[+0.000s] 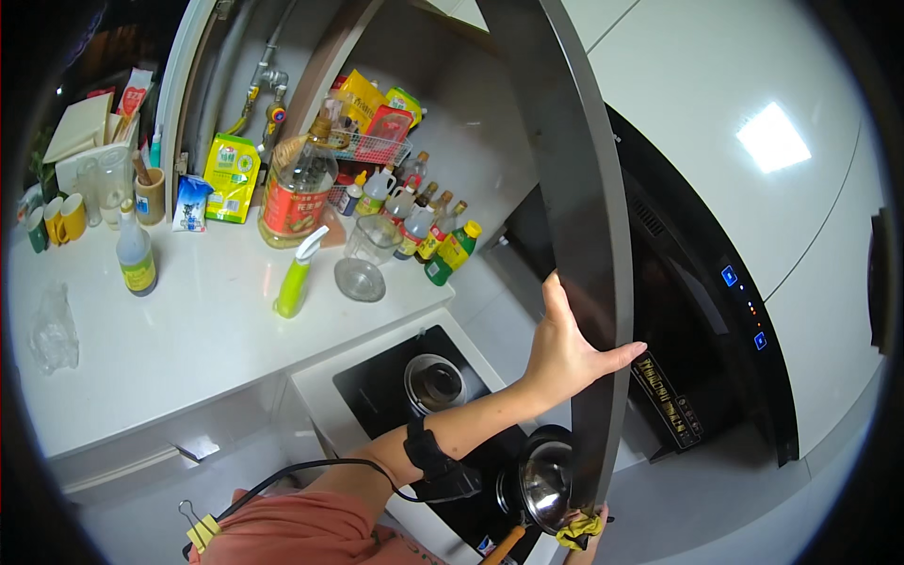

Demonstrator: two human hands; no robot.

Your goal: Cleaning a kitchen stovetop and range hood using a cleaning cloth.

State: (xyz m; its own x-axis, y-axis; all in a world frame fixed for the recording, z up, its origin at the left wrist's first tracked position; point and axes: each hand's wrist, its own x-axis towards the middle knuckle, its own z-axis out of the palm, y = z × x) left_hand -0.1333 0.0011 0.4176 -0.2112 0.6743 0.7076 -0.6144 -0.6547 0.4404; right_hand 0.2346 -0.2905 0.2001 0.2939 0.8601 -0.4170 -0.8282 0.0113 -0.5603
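Note:
A long dark panel [575, 233] with a grey edge runs from the top of the view down to the lower right. My left hand [568, 346] grips it around its edge, the thumb on the right side and fingers on the left. At the panel's lower end, a crumpled yellow-and-black cloth [580, 530] is held in my right hand [595, 544], which is mostly hidden. Just left of that cloth sits a shiny metal pan [547, 477] with a wooden handle [505, 545]. The black range hood [678, 311], its controls lit, stands to the right of the panel.
Below my left arm lies a black cooktop [381, 381] with a round pot or lid [436, 383]. On the white counter [212, 332] stand a green spray bottle [293, 279], a large oil bottle [296, 191], a glass jar [373, 239] and several sauce bottles [417, 229].

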